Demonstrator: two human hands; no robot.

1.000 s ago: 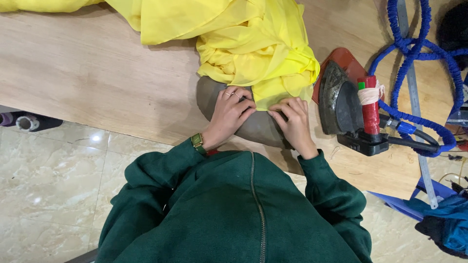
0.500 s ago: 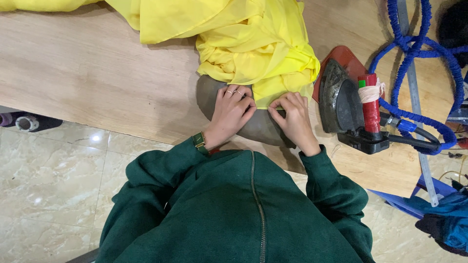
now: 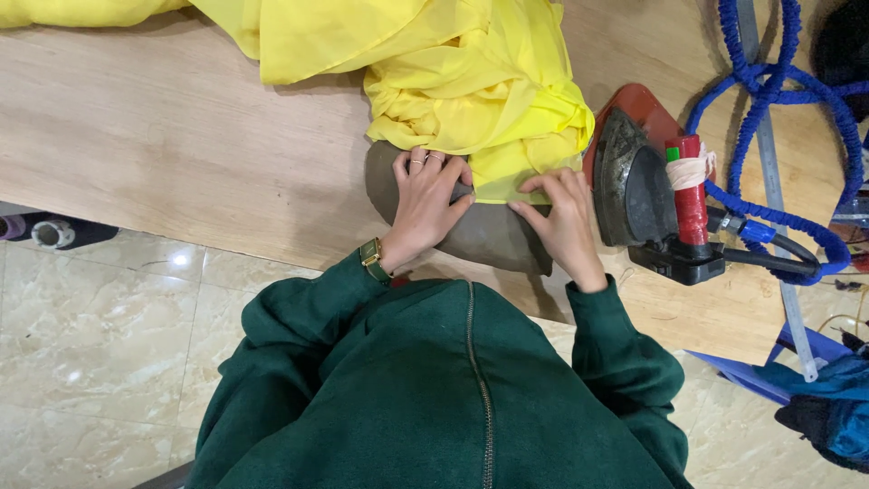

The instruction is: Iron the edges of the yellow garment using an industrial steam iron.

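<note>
The person in the dark green zip-up top bends over the pale wooden desk [image 3: 181,163], both hands on the edge of a bright yellow thin fabric [image 3: 471,81] that is draped over a grey-brown padded pressing cushion [image 3: 480,237]. The cushion serves as landmark: the bulk of the fabric lies heaped just beyond it, and its near hem lies across the cushion's top.

The left hand [image 3: 425,204], with rings and a gold wristwatch, lies flat on the cushion's left part, fingers spread and pressing the hem down, not clenched. The right hand [image 3: 561,217] lies on the cushion's right part, its fingertips [image 3: 529,186] pinching a narrow fold of the yellow edge.

Against the views from half a second and one second ago, little has moved: the hands stay at the same spot on the cushion, the fingers of the right hand have crept slightly along the hem, and the fold under them looks a touch flatter. That suggests the hem is being smoothed and creased by hand.

Just to the right of the cushion, a dark heavy steam iron with a red handle [image 3: 647,186] rests untouched on a red-brown mat [image 3: 638,100], and beyond it a blue braided hose [image 3: 778,81] coils.
</note>
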